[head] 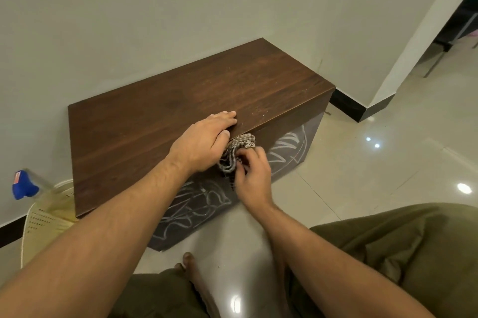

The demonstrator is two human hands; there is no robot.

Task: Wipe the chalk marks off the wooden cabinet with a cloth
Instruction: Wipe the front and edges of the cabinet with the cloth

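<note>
Your cloth, a grey-and-white patterned rag, is bunched against the front face of the wooden cabinet, just under its top edge and between your two hands. Much of it is hidden behind them, so its full shape is hard to make out. Your right hand pinches the bunch from the lower right with curled fingers. Your left hand lies across the front edge of the top, fingers straight and flat on the wood, thumb down at the edge against the cloth (whether the thumb clamps it cannot be told).

The chalk marks show as two patches of white scribbled loops on the dark front face. One is right of the cloth; the other, lower left, is partly covered by your left forearm.

The cabinet is one low box with a dark brown grained top flecked with pale specks, set against the pale wall on glossy floor tiles.

Left of it stands one blurred spray bottle with a blue head, beside a pale yellow perforated item cut off by your arm. Nearest you are olive trousers and the toes of one bare foot.
</note>
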